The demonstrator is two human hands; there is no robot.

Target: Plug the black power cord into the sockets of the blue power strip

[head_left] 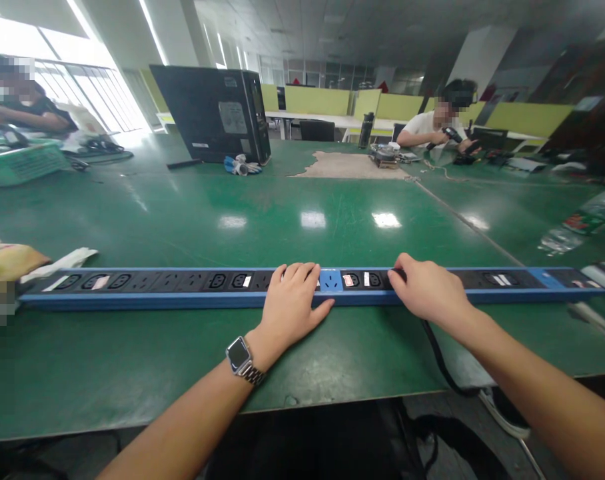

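Note:
A long blue-edged power strip (172, 301) with a row of black sockets and one blue socket (331, 281) lies across the table in front of me. My left hand (293, 293) grips it just left of the blue socket, fingers over the far edge and thumb along the near side. Right of the middle, my right hand (427, 288) is closed on a black plug (398, 275) at a socket. Most of the plug is hidden by the fingers, so how far in it sits I cannot tell. Its black cable (437, 350) hangs over the table's near edge.
A black computer case (217, 117) stands at the back of the green table (147, 360), with gloves (242, 165) beside it. A plastic bottle (582, 220) lies at right, a yellow bag (12, 263) at left. Two people sit across, one near a green basket (22, 163).

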